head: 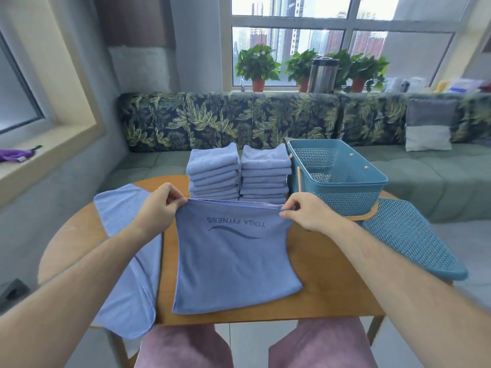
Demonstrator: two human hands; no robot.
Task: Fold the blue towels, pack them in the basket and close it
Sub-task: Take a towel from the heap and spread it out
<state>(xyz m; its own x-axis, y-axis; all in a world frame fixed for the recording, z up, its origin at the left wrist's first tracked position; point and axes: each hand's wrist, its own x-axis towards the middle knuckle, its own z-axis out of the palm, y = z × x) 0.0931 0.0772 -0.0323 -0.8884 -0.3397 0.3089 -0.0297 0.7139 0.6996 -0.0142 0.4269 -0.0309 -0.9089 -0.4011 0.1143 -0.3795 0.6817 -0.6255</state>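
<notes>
Item 1. Blue towel in work (233, 261): lay at the near middle of the bench (334, 282), apparently doubled over. The print faced up, with "YOGA FITNESS" upside down from my seat and a dark wave line nearer to me. Its far edge was raised off the bench.

Item 2. My left hand (159, 205): thumb and fingers pinched the far left corner of that towel.

Item 3. My right hand (305, 213): pinched the far right corner in the same way, at about the same height.

Item 4. Second blue towel (125, 261): unfolded and spread flat on the left of the bench, under my left forearm. Its near end hung over the near edge.

Item 5. Folded towels, two piles: left stack (214, 173) and right stack (265, 179) stood side by side, touching, at the far middle of the bench, just beyond the raised edge.

Item 6. Basket (345, 200): teal with perforated walls, uncovered, at the far right just beside the right stack. Its orange handle (358, 217) was folded down along the near side.

Item 7. Lid (409, 240): teal and perforated, lying flat to the near right of the basket and against its base.

Item 8. Beyond the bench: a leaf-print sofa (225, 120) and potted plants (257, 65) on the window sill.
</notes>
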